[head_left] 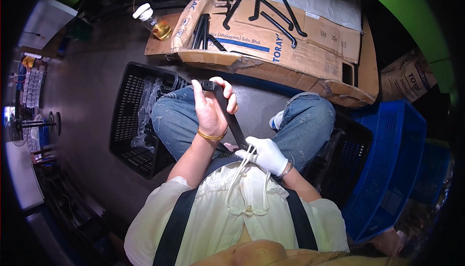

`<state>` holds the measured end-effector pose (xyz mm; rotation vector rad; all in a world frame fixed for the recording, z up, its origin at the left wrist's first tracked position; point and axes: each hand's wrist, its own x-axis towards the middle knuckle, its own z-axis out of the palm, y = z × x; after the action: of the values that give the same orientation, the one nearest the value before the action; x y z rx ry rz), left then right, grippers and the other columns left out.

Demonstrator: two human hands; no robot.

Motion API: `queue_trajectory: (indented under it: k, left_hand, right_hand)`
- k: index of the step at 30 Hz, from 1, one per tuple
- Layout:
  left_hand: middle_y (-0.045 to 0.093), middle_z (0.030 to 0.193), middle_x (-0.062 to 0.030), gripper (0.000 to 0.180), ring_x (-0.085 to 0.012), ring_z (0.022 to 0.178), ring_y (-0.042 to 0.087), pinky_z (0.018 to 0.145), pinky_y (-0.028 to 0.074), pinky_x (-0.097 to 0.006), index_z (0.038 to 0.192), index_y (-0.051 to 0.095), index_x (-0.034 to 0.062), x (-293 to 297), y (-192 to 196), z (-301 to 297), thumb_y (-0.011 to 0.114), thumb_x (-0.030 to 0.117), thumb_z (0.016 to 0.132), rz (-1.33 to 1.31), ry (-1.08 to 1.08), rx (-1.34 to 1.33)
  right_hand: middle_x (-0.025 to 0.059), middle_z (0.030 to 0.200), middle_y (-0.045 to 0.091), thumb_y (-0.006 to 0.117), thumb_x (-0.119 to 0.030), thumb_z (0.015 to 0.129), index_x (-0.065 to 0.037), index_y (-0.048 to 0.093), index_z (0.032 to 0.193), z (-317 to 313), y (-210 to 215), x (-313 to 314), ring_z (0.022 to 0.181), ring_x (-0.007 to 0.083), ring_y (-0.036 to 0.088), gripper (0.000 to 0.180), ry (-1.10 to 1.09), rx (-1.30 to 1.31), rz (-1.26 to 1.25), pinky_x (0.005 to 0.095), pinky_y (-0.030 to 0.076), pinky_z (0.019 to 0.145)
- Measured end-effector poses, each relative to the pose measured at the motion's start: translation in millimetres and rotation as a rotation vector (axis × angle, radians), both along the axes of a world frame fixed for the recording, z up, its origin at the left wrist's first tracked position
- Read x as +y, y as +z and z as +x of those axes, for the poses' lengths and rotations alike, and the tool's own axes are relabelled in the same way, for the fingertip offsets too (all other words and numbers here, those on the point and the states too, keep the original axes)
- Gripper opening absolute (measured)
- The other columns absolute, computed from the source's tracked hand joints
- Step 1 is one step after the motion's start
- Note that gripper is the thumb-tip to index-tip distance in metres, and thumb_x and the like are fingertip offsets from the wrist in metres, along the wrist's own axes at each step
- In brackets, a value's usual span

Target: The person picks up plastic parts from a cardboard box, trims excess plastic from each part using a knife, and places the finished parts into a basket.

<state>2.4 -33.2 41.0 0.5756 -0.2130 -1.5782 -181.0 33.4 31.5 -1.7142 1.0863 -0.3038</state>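
Observation:
A long black plastic handle (234,124) with a bent end slants across my lap. Its upper end, with a hole in it, rests in my bare left hand (211,112), the fingers curled round it and the thumb raised. My right hand (269,156), in a white glove, is closed at the lower end, which it partly hides. Several similar black handles lie on the cardboard in front, among them a bent one (278,29) near the middle. A bundle of them (200,32) leans together at the cardboard's left side.
A black crate (127,120) with clear plastic bags stands at my left. To my right are a dark crate (357,152) and a large blue crate (387,164). A white-capped bottle of yellow liquid (162,29) stands left of the cardboard box (310,79).

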Motion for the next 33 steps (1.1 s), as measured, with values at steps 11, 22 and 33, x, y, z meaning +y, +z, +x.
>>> queue_trajectory:
  k: [11, 22, 33]
  left_hand:
    - [0.044, 0.077, -0.0050, 0.060, -0.0183, 0.069, 0.045, 0.063, 0.040, -0.031, 0.087, 0.049, 0.0069, -25.3, 8.7, -47.1, 0.025, 0.060, 0.101, -0.086, -0.392, -0.015]
    - [0.059, 0.123, -0.0129, 0.041, -0.0239, 0.117, 0.060, 0.097, 0.049, -0.033, 0.132, 0.052, 0.0012, -11.3, 8.7, -62.0, 0.043, 0.031, 0.105, -0.224, -0.211, -0.537]
    - [0.062, 0.126, -0.0143, 0.029, -0.0240, 0.119, 0.061, 0.100, 0.050, -0.034, 0.128, 0.054, 0.0017, 0.3, 17.8, -48.5, 0.051, 0.010, 0.101, -0.320, -0.174, -0.674]
  right_hand:
    - [0.0194, 0.059, 0.059, 0.065, -0.052, 0.087, -0.008, 0.053, 0.076, -32.8, -14.0, 23.7, 0.060, 0.0423, 0.062, 0.047, -0.229, 0.179, -0.180, 0.0517, 0.048, 0.055]
    - [0.0203, 0.059, 0.058, 0.072, -0.045, 0.084, -0.005, 0.052, 0.069, -45.0, -36.7, 37.8, 0.059, 0.0412, 0.063, 0.048, -0.410, 0.056, -0.180, 0.0481, 0.048, 0.053]
    - [0.0192, 0.066, 0.063, 0.071, -0.044, 0.086, -0.007, 0.064, 0.090, -36.1, -26.7, 36.8, 0.064, 0.0391, 0.066, 0.038, -0.390, -0.044, -0.111, 0.0458, 0.051, 0.057]
